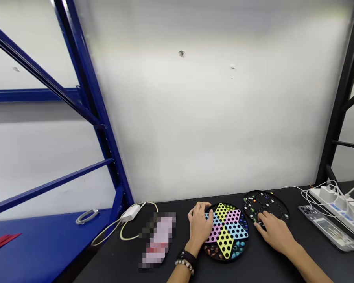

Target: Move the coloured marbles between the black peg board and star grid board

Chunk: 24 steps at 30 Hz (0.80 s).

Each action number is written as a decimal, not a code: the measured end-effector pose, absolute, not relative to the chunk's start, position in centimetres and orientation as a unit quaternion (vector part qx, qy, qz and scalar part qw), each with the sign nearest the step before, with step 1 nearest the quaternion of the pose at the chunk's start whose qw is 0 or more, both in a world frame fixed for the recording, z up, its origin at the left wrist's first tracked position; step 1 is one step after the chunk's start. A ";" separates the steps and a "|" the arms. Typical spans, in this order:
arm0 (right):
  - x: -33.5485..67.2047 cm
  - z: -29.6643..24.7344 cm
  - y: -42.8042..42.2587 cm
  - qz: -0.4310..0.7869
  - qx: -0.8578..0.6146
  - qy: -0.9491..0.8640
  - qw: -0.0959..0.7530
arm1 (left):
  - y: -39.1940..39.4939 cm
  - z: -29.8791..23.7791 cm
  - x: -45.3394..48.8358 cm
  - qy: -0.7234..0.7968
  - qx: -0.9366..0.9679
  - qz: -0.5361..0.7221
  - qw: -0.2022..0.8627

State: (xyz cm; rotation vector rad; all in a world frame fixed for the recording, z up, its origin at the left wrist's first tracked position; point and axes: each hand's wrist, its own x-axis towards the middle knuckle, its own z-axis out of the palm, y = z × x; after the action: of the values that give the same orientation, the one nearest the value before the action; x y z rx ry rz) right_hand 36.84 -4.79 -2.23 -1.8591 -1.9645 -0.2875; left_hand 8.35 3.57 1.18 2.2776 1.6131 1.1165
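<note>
A round Chinese checkers board (225,230) lies on the black table, its star marked in yellow, pink and blue. Coloured marbles (238,247) fill the compartments around the star. My left hand (199,222), with a dark band and a beaded bracelet at the wrist, is closed over the board's left edge, its thumb on the blue point. To the right sits a round black tray (271,202) with scattered marbles. My right hand (273,230) reaches over the tray's near edge, thumb and fingers apart near the green marbles. No marble shows between them.
A phone-like item in a clear case (327,228) and a white power strip (342,208) with tangled cables stand at the right. Left are a blurred pinkish item (161,239) and a white adapter (131,212). A blue metal frame (91,90) rises beside the wall.
</note>
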 end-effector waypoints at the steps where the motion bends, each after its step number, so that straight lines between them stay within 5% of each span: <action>1: 36.6 -2.6 -4.7 -0.127 -0.661 -0.712 0.200 | 3.5 1.2 8.3 0.534 0.756 0.372 0.069; 21: 36.7 -3.1 -4.3 -0.067 -0.672 -0.715 0.180 | 3.6 0.9 8.3 0.526 0.755 0.381 0.095; 24: 36.8 -3.2 -4.0 -0.030 -0.668 -0.703 0.241 | 3.6 1.0 8.3 0.526 0.754 0.383 0.089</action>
State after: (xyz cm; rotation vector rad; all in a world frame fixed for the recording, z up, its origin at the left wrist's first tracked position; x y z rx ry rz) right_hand 36.79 -4.04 -3.24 -1.8282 -1.9242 -0.0833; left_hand 8.34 3.64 0.97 2.2427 1.5655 1.1403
